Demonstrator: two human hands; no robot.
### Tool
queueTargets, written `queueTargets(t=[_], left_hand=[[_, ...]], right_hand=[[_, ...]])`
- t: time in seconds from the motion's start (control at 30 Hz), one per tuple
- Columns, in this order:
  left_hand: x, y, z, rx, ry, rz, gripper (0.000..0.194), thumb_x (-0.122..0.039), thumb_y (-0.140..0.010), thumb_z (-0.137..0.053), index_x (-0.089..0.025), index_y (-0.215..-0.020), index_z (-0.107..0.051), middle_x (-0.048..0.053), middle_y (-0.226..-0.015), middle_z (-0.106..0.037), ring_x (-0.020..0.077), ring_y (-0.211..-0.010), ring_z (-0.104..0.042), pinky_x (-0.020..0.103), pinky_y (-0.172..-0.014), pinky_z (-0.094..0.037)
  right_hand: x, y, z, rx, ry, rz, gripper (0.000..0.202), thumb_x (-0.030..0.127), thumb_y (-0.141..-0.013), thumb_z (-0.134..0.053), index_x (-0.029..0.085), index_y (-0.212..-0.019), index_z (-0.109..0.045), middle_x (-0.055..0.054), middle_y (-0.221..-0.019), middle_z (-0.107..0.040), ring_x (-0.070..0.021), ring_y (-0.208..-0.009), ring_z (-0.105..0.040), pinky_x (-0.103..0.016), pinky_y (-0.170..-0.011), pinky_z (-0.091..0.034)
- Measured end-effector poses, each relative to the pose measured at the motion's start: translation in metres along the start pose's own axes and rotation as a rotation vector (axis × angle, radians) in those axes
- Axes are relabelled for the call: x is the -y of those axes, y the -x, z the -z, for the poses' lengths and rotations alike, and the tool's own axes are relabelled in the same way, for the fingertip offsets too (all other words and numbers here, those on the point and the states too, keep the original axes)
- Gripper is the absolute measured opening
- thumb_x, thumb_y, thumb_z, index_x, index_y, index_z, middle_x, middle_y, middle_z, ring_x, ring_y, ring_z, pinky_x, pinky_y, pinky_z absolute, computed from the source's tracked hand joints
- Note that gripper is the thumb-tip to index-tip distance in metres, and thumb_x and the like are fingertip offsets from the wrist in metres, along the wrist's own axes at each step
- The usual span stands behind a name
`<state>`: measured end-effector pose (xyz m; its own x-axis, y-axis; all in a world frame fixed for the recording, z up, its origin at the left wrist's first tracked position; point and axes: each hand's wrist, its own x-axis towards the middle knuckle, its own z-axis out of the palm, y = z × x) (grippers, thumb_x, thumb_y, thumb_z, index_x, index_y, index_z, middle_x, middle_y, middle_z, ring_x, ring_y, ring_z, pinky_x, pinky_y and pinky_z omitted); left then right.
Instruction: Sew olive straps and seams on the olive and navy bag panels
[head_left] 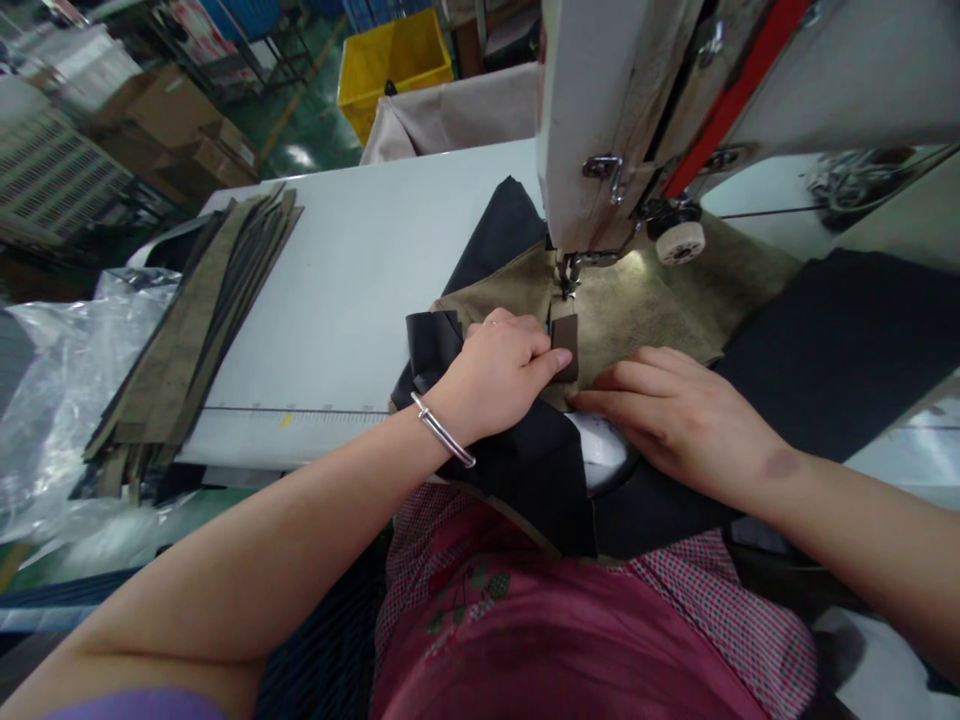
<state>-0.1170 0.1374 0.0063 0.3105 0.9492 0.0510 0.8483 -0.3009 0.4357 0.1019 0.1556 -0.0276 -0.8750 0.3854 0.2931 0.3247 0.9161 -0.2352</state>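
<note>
Here at the sewing machine, the cloth, olive on one face, lies directly beneath the metal foot, with a small brown patch just in front of it. The left hand bears down with bent fingers, thumb on the patch's edge, likely to stop it skewing. Across from it, the right hand rests low and narrow on the cloth, fingers together, presumably keeping that side flat. Whether either one pinches a layer underneath, I can't tell; the palms hide it.

Black folds bunch under the left wrist and drop over the table's front edge to the lap, loose stuff that could drag. The machine's bulky head blocks the view behind the foot. Over on the left, a pile of strips lies beside crumpled plastic, well apart from the hands; beyond the table stand a yellow bin and cardboard boxes.
</note>
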Motion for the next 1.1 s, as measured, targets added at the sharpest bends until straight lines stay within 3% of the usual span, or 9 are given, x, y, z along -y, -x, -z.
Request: queueTargets(t=[0.1,0.2,0.3,0.47,0.7,1.1], left_hand=[[-0.002,0.007,0.0,0.021,-0.039,-0.043,0.035,-0.031,-0.095,-0.053,-0.015,-0.067,-0.064,0.004,-0.083,-0.065,0.0199,-0.089,-0.057,0.036,-0.083,-0.045],[-0.007,0.025,-0.003,0.064,-0.078,-0.173,0.018,-0.026,-0.094,-0.054,-0.02,-0.1,-0.07,0.003,-0.115,-0.066,0.0216,-0.112,-0.056,0.042,-0.1,-0.041],[-0.007,0.042,-0.011,0.013,-0.107,-0.244,0.03,-0.019,-0.093,-0.053,-0.021,-0.121,-0.061,0.005,-0.131,-0.06,0.0194,-0.122,-0.053,0.043,-0.11,-0.036],[-0.002,0.043,-0.019,-0.095,-0.08,-0.299,0.022,-0.019,-0.088,-0.057,-0.019,-0.107,-0.067,0.003,-0.119,-0.068,0.0184,-0.109,-0.062,0.038,-0.101,-0.044],[0.005,0.032,-0.015,-0.107,-0.047,-0.327,0.019,-0.02,-0.086,-0.059,-0.02,-0.102,-0.07,0.001,-0.114,-0.071,0.0178,-0.103,-0.065,0.038,-0.098,-0.045],[0.022,0.01,-0.013,-0.121,-0.101,-0.375,0.02,-0.022,-0.088,-0.057,-0.02,-0.102,-0.071,0.001,-0.114,-0.071,0.0192,-0.106,-0.064,0.038,-0.1,-0.045]], right_hand=[[-0.001,0.0,0.0,0.0,-0.008,0.001,0.028,0.017,-0.095,-0.046,0.019,-0.115,-0.066,-0.007,-0.09,-0.062,-0.021,-0.081,-0.05,-0.035,-0.069,-0.04],[-0.001,0.001,0.0,-0.013,-0.05,-0.008,0.024,0.017,-0.095,-0.046,0.018,-0.107,-0.067,-0.007,-0.091,-0.063,-0.021,-0.084,-0.054,-0.036,-0.073,-0.044],[0.0,0.002,-0.002,-0.05,-0.111,-0.105,0.018,0.02,-0.094,-0.051,0.017,-0.106,-0.065,-0.009,-0.104,-0.064,-0.0219,-0.097,-0.057,-0.039,-0.086,-0.048],[0.003,0.004,-0.002,-0.04,-0.07,-0.14,0.036,0.024,-0.094,-0.052,0.017,-0.128,-0.056,-0.008,-0.13,-0.059,-0.0218,-0.12,-0.051,-0.041,-0.105,-0.042],[0.002,0.002,0.001,-0.01,-0.059,-0.131,0.036,0.025,-0.093,-0.052,0.018,-0.129,-0.057,-0.007,-0.13,-0.06,-0.0224,-0.119,-0.053,-0.043,-0.103,-0.045],[-0.023,-0.014,0.006,0.026,-0.063,-0.094,0.037,0.025,-0.093,-0.052,0.019,-0.13,-0.056,-0.008,-0.13,-0.06,-0.0247,-0.118,-0.054,-0.047,-0.099,-0.047]])
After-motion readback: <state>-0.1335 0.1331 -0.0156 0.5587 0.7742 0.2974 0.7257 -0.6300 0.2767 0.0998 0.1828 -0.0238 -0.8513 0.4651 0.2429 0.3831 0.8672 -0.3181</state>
